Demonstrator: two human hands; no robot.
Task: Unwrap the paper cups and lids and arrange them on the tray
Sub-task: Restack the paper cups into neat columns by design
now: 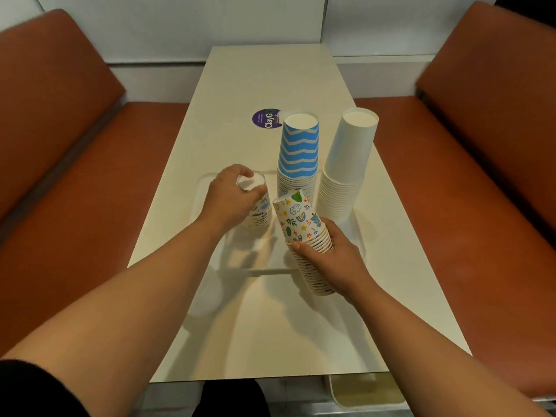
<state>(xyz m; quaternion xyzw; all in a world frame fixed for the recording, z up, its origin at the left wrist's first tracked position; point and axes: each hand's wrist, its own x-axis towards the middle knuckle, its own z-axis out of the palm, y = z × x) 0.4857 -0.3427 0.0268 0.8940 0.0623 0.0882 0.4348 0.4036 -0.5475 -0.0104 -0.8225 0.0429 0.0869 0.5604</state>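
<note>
Nearest to me, the right hand (334, 254) holds a long stack of doodle-printed cups (304, 233), tilted, its lower end hanging just above the near edge of the tray (207, 182). The fingers are curled round the middle of this stack, the thumb pressing on the rims.

A little further, the left hand (231, 197) comes from above onto a short printed stack (255, 212) that stands upside down on the left part of the tray. Its fingers are closed round the top cup's white base.

Behind them stand two tall stacks, also upside down on the tray: the blue zigzag cups (298, 152) in the middle and the plain white cups (346, 164) just beside on the right. Beyond, a round purple sticker (266, 118) lies on the white bench (270, 70).

I see no wrapping and no lids. I judge the step in hand is dividing the printed cups into portions and placing them. The next move asks to set the right stack upright on a free place of the tray, gently, without knocking its neighbours.
</note>
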